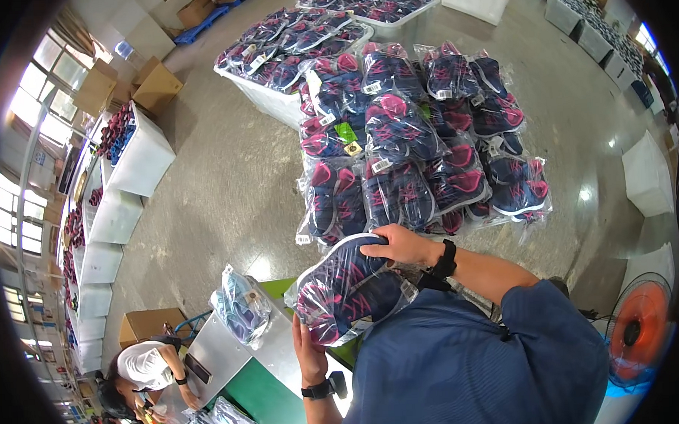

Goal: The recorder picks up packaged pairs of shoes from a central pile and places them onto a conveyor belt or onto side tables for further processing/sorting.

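Note:
Both of my hands hold one clear plastic bag with a pair of navy and pink sneakers [349, 286] in it, tilted in front of my body. My right hand [402, 246] grips the upper end near the white sole, thumb across the bag. Below it, my left hand [308, 349] is closed on the lower end, its fingers partly hidden behind the bag. Just beyond the shoes rises a large pile of similar bagged sneakers [397, 135], several with white barcode labels.
White bins [272, 98] full of bagged shoes stand behind the pile. To the left is a work table [282, 390] with light-coloured bagged shoes [242, 309], where a co-worker [147, 368] in white leans. More bins [139, 155] line the left. An orange fan [639, 328] stands at right.

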### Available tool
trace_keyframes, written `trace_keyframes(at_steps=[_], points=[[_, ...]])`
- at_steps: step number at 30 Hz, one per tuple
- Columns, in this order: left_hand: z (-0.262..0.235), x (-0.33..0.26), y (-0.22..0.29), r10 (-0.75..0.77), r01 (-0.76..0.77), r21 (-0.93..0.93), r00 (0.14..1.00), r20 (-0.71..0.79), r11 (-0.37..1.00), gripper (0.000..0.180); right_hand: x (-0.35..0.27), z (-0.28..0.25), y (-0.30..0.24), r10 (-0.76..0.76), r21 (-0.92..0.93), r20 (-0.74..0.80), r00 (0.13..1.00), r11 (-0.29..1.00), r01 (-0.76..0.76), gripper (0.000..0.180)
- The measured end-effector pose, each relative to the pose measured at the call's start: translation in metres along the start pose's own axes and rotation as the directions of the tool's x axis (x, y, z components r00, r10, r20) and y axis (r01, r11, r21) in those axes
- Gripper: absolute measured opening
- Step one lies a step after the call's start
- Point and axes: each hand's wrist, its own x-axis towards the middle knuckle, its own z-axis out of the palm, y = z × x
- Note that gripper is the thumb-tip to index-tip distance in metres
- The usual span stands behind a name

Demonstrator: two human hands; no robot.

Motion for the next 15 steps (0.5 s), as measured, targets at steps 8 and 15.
trace_keyframes(at_steps=[8,15], points=[[0.017,0.009,-0.002,-0.026,0.023,-0.032,0.995,-0.091,0.999,0.053,0.005,-0.023,0.007,0.030,0.051,-0.096,0.995,0.998,-0.025,0.039],[0.002,0.002,-0.022,0.063,0.016,0.230,0.941,-0.332,0.973,0.058,0.040,-0.080,-0.008,-0.076,0.083,-0.390,0.918,0.990,0.117,0.040]])
